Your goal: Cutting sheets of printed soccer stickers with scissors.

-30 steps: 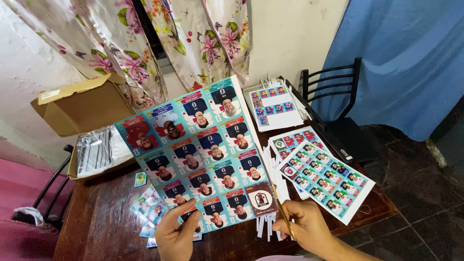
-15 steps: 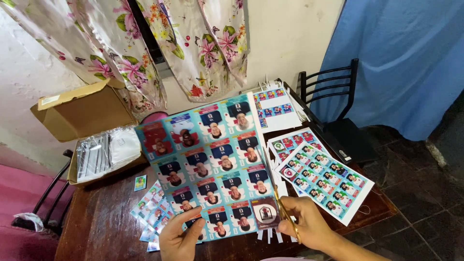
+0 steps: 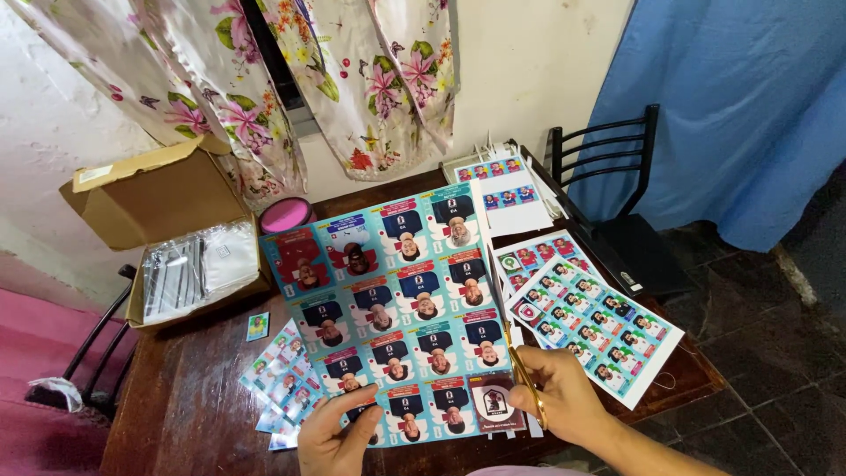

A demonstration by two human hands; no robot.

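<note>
A large printed sheet of portrait stickers [image 3: 397, 304] is held up over a dark wooden table [image 3: 194, 397]. My left hand [image 3: 339, 436] pinches the sheet's bottom edge near its left corner. My right hand [image 3: 564, 397] grips scissors [image 3: 520, 366] with gold handles, their blades running up along the sheet's right edge. A few thin white paper strips hang below the sheet near the scissors.
Several more sticker sheets [image 3: 590, 317] lie to the right, others at the back [image 3: 507, 194]. Loose cut stickers [image 3: 282, 379] lie at the left. An open cardboard box [image 3: 167, 234] holding plastic sleeves, a pink round container [image 3: 286, 214], and a black chair [image 3: 617, 203] stand around the table.
The large sheet has shifted right and up in view, and the scissors have advanced further up along its right edge. My left hand stays on the bottom edge.
</note>
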